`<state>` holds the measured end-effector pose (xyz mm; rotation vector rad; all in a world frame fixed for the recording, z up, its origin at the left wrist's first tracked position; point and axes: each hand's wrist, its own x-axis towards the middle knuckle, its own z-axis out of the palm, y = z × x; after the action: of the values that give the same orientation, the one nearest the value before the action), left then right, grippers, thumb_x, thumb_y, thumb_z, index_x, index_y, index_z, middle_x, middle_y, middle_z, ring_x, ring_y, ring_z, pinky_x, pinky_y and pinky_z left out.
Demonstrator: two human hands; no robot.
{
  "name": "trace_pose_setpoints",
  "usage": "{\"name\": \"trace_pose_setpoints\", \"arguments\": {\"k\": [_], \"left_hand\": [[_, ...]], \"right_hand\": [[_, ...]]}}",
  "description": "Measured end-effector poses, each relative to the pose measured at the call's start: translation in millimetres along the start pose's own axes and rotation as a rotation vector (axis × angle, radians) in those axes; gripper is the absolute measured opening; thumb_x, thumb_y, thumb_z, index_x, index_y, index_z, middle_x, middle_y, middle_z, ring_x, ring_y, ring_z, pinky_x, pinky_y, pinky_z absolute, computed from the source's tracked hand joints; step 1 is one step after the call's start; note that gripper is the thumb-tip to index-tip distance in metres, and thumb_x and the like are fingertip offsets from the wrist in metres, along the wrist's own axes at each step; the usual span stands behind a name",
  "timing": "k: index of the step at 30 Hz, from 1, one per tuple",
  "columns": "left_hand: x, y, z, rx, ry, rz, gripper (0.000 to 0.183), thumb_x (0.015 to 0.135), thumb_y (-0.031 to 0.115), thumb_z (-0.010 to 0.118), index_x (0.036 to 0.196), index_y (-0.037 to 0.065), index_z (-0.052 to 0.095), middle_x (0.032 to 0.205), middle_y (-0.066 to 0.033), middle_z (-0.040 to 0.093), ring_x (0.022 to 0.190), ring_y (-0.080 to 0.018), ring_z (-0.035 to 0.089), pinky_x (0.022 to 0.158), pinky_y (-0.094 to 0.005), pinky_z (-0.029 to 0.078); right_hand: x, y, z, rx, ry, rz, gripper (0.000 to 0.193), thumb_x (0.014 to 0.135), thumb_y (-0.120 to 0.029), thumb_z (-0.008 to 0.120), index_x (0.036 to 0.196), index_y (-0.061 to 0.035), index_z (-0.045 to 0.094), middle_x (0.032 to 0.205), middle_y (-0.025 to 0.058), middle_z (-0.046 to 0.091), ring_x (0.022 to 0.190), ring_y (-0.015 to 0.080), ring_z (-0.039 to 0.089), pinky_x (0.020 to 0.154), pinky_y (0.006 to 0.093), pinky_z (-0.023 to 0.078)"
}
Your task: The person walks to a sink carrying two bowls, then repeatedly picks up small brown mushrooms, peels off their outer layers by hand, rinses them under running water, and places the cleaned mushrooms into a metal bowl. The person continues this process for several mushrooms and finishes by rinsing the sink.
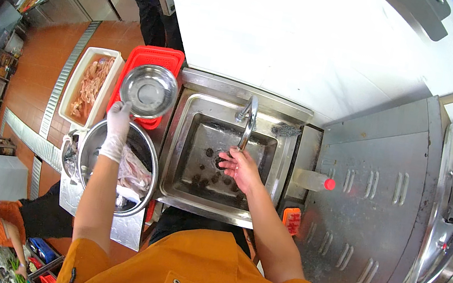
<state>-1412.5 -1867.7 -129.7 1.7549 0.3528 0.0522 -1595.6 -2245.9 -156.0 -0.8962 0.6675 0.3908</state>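
Gloved fingers of the left hand [118, 124] pinch the near rim of the small steel bowl [149, 92], there above the red basket [157, 54]; the right hand's [242, 171] fingers, loosely open, sit under the tap [251, 117]. That one-edged grip could slip, tipping the bowl toward the wide bowl [155, 175] of meat [135, 173].

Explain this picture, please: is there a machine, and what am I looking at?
No robot here: a person wears a head camera looking down. The gloved left fingers touch the rim of a small bowl over a red basket; I can't tell whether they grip it. The bare right fingers are loosely open by the tap, over the sink, with nothing visible in them. Left of the sink are a large bowl of pale food and a white tub of pinkish pieces.
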Motion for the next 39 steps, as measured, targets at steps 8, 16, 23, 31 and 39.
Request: {"name": "trace_pose_setpoints", "arguments": {"k": [8, 16, 23, 31, 39], "left_hand": [[69.2, -35.8, -55.6, 0.824, -0.260, 0.209, 0.035, 0.101, 0.028, 0.057, 0.105, -0.005, 0.068, 0.088, -0.0172, 0.072, 0.065, -0.0214, 0.075, 0.059, -0.0361, 0.058], [29.3, 16.7, -55.4, 0.844, 0.413, 0.234, 0.051, 0.094, 0.042, 0.072, 0.107, -0.007, 0.070, 0.092, -0.0244, 0.074, 0.092, -0.0408, 0.073, 0.088, -0.0472, 0.057], [-146.2, -10.0, 99.5, 0.243, -0.501, 0.322, 0.029, 0.098, 0.014, 0.069, 0.124, 0.002, 0.069, 0.109, -0.0136, 0.075, 0.092, -0.0171, 0.072, 0.084, -0.0334, 0.058], [-196.0, -34.0, 158.0, 0.049, -0.716, 0.127, 0.059, 0.092, 0.010, 0.073, 0.148, 0.004, 0.055, 0.125, -0.0168, 0.069, 0.089, -0.0181, 0.072, 0.083, -0.0333, 0.059], [-185.4, -28.5, 174.4, 0.327, -0.717, 0.245, 0.057, 0.094, 0.017, 0.075, 0.147, 0.004, 0.056, 0.121, -0.0223, 0.072, 0.103, -0.0281, 0.075, 0.089, -0.0366, 0.058]], "right_hand": [[1.3, 42.6, 4.2, 0.013, -0.010, -0.127, 0.032, 0.098, -0.018, 0.074, 0.128, -0.0098, 0.065, 0.105, 0.0027, 0.070, 0.090, 0.0134, 0.068, 0.073, 0.0288, 0.056], [-12.2, 50.2, 30.1, 0.000, 0.131, -0.110, 0.031, 0.098, -0.015, 0.072, 0.127, -0.0090, 0.060, 0.098, 0.0037, 0.067, 0.083, 0.0142, 0.066, 0.071, 0.0306, 0.056], [14.1, 44.4, 38.4, 0.066, 0.114, -0.157, 0.025, 0.099, -0.024, 0.070, 0.116, -0.0114, 0.058, 0.086, 0.0021, 0.060, 0.069, 0.0120, 0.054, 0.061, 0.0285, 0.044], [22.1, 30.5, 20.5, 0.120, 0.221, -0.168, 0.027, 0.100, -0.028, 0.070, 0.120, -0.0109, 0.063, 0.098, -0.0035, 0.064, 0.083, 0.0089, 0.057, 0.069, 0.0257, 0.045], [25.5, 34.9, 18.8, 0.065, 0.168, -0.091, 0.030, 0.104, -0.037, 0.065, 0.117, -0.0092, 0.063, 0.097, 0.0003, 0.067, 0.077, 0.0122, 0.059, 0.067, 0.0300, 0.049]]}}
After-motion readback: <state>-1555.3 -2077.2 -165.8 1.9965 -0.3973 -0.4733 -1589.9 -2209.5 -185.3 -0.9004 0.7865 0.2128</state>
